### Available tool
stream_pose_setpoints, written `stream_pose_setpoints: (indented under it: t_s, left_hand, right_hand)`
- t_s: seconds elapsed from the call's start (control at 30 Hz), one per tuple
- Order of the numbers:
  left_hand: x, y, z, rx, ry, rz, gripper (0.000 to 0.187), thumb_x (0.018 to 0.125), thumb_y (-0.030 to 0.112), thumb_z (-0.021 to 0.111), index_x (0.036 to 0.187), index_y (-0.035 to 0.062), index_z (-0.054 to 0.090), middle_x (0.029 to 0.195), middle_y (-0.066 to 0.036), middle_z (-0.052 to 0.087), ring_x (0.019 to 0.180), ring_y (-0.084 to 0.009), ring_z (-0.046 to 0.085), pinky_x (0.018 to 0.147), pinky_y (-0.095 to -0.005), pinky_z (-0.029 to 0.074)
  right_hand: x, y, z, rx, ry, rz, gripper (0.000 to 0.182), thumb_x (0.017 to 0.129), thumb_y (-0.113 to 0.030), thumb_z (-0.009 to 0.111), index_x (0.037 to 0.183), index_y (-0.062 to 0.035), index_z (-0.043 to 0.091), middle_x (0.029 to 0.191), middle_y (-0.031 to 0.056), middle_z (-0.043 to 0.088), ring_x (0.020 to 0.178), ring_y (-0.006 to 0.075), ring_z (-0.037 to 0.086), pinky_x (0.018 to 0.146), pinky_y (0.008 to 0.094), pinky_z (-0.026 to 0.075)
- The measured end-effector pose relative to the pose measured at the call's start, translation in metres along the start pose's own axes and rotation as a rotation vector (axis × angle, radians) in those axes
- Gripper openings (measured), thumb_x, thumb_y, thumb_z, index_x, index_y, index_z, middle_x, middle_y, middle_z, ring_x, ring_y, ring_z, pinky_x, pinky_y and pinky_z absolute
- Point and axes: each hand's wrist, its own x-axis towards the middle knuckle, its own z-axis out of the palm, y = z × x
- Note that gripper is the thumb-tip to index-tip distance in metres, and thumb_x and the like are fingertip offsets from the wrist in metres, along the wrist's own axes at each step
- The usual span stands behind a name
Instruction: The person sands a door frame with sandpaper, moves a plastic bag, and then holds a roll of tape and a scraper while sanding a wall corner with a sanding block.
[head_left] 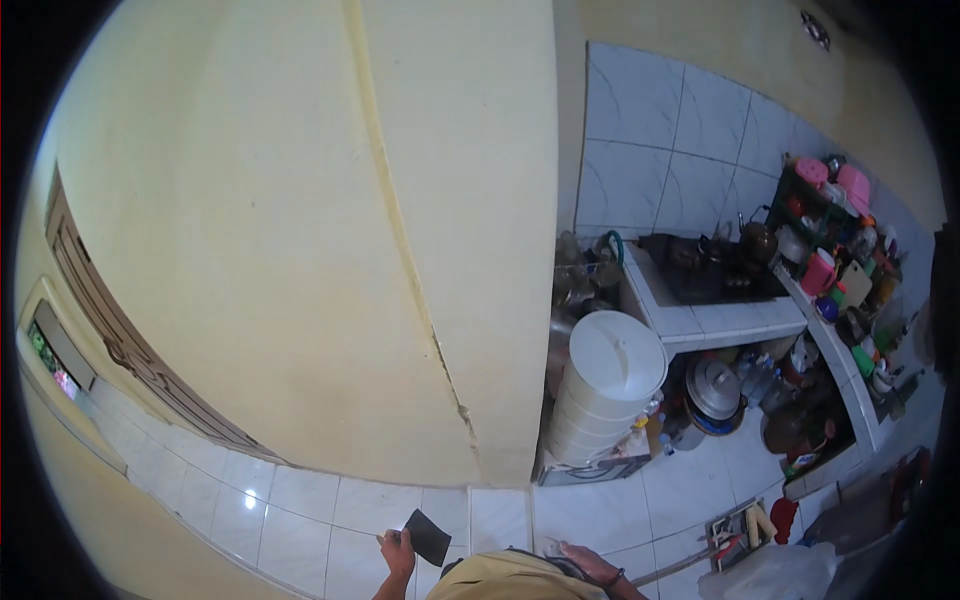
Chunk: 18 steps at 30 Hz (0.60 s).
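Observation:
Near the bottom centre, my left hand (397,550) is closed round a dark, flat, roughly square piece (428,538), which sticks out to its right above the tiled floor. To the right of my body, my right hand (590,563) is low beside the khaki clothing (515,577); its fingers are blurred and partly hidden, and whether it holds anything is unclear. A dark band is round the right wrist.
A yellowish wall (280,250) with a crack stands ahead. To the right are a tall white container (612,385), a tiled counter (720,320) with a stove (715,268), stacked kitchenware, a lidded pot (714,390) and a plastic bag (775,575). A brown door (130,350) is at left.

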Motion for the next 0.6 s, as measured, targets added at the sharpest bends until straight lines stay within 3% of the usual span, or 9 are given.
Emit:
stream_pose_setpoints:
  t_s: [0.13,0.23,0.27,0.3,0.37,0.43,0.47,0.53,0.6]
  left_hand:
    - [0.000,-0.007,0.002,0.025,0.022,0.038,0.035,0.091,0.028,0.062,0.079,-0.0052,0.058,0.076,-0.023,0.063,0.081,-0.0397,0.060,0.090,-0.0497,0.042]
    - [0.001,0.000,-0.004,0.014,0.046,0.092,0.036,0.091,0.028,0.061,0.077,-0.0046,0.057,0.072,-0.021,0.062,0.078,-0.0414,0.060,0.102,-0.0530,0.034]
    - [0.002,0.003,-0.005,0.012,0.056,0.123,0.036,0.091,0.028,0.060,0.076,-0.0043,0.057,0.070,-0.020,0.062,0.076,-0.0419,0.060,0.106,-0.0542,0.031]
    - [0.004,0.008,-0.008,-0.008,0.051,0.144,0.034,0.091,0.026,0.061,0.075,-0.0038,0.057,0.070,-0.020,0.062,0.075,-0.0399,0.060,0.110,-0.0542,0.024]
    - [0.013,0.027,-0.017,-0.046,0.037,0.185,0.031,0.090,0.024,0.064,0.074,-0.0028,0.058,0.069,-0.018,0.063,0.072,-0.0361,0.062,0.118,-0.0542,0.011]
    - [0.031,0.051,-0.030,0.044,0.036,0.375,0.030,0.090,0.023,0.065,0.076,-0.0036,0.059,0.070,-0.020,0.063,0.073,-0.0402,0.061,0.113,-0.0551,0.021]
    - [0.039,0.070,-0.037,0.089,0.034,0.469,0.030,0.089,0.022,0.065,0.077,-0.0039,0.059,0.070,-0.021,0.063,0.074,-0.0422,0.061,0.111,-0.0555,0.025]
    - [0.054,0.117,-0.054,-0.103,-0.005,0.367,0.025,0.088,0.020,0.069,0.082,-0.0036,0.062,0.075,-0.022,0.065,0.078,-0.0442,0.062,0.099,-0.0520,0.040]
    - [0.076,0.153,-0.069,0.019,0.073,0.484,0.022,0.087,0.018,0.071,0.085,-0.0025,0.064,0.079,-0.024,0.066,0.078,-0.0432,0.064,0.072,-0.0479,0.050]
  right_hand:
    - [0.013,0.032,-0.016,-0.040,-0.059,-0.053,0.055,0.108,-0.042,0.036,0.121,0.0067,0.059,0.109,0.0081,0.067,0.100,0.0138,0.056,0.095,0.0295,0.044]
    - [0.036,0.089,-0.045,0.139,-0.249,-0.372,0.057,0.102,-0.035,0.050,0.149,-0.0041,0.040,0.157,0.0127,0.035,0.143,0.0258,0.034,0.119,0.0409,0.024]
    - [0.031,0.059,-0.049,0.065,0.068,0.115,0.056,0.108,-0.042,0.037,0.130,0.0046,0.057,0.117,0.0098,0.066,0.107,0.0154,0.057,0.098,0.0294,0.044]
    - [0.019,-0.020,-0.049,-0.114,0.090,0.213,0.055,0.106,-0.043,0.041,0.135,0.0017,0.055,0.114,0.0108,0.066,0.102,0.0194,0.060,0.097,0.0322,0.046]
    - [0.029,-0.049,-0.067,0.012,0.286,0.258,0.056,0.105,-0.046,0.044,0.130,0.0009,0.059,0.109,0.0091,0.066,0.090,0.0228,0.064,0.090,0.0342,0.050]
    - [0.048,-0.082,-0.097,0.030,0.383,0.073,0.056,0.103,-0.049,0.044,0.105,0.0039,0.062,0.094,0.0131,0.068,0.077,0.0236,0.064,0.073,0.0396,0.051]
    - [0.052,-0.119,-0.108,-0.261,0.443,-0.059,0.050,0.103,-0.043,0.046,0.100,0.0044,0.062,0.092,0.0172,0.066,0.078,0.0275,0.064,0.073,0.0422,0.050]
    - [0.051,-0.220,-0.114,-0.650,0.621,-0.413,0.036,0.100,-0.028,0.051,0.087,0.0045,0.061,0.091,0.0274,0.062,0.082,0.0392,0.062,0.073,0.0476,0.046]
    - [0.033,-0.340,-0.083,-0.678,0.800,-0.866,0.025,0.097,-0.018,0.053,0.104,0.0018,0.067,0.094,0.0251,0.063,0.094,0.0417,0.060,0.080,0.0466,0.047]
